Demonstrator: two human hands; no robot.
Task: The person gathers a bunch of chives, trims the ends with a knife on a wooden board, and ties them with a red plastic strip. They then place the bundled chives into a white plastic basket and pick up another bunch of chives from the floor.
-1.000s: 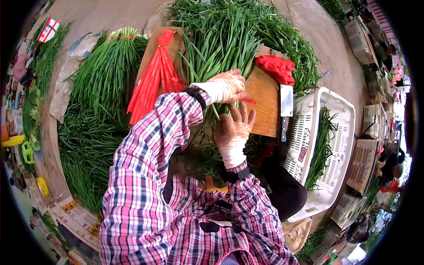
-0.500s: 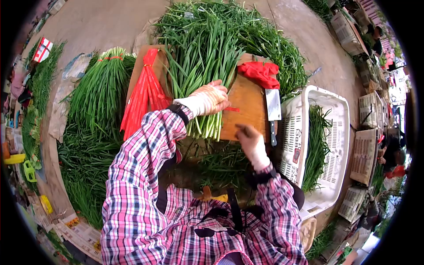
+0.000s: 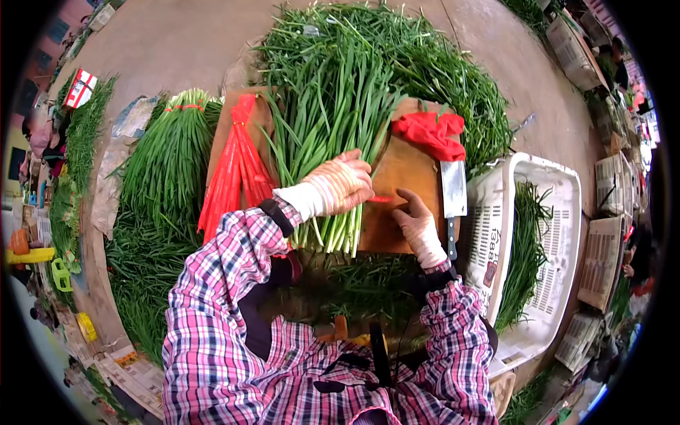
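Nearest you, your right hand (image 3: 418,225) lies open on the wooden board (image 3: 404,180), fingertips just touching a red tie (image 3: 380,199) that lies flat between your two hands. Your left hand (image 3: 338,185), just left of it, is clamped around a bunch of chives (image 3: 333,120). The bunch's long axis runs near to far, cut white ends toward you, green tips fanning away. Right of the board lies a cleaver (image 3: 453,193); beyond it, a red cloth (image 3: 431,133).

one cleaver (image 3: 453,191); one wooden board (image 3: 404,177); one white crate (image 3: 545,241); two hands
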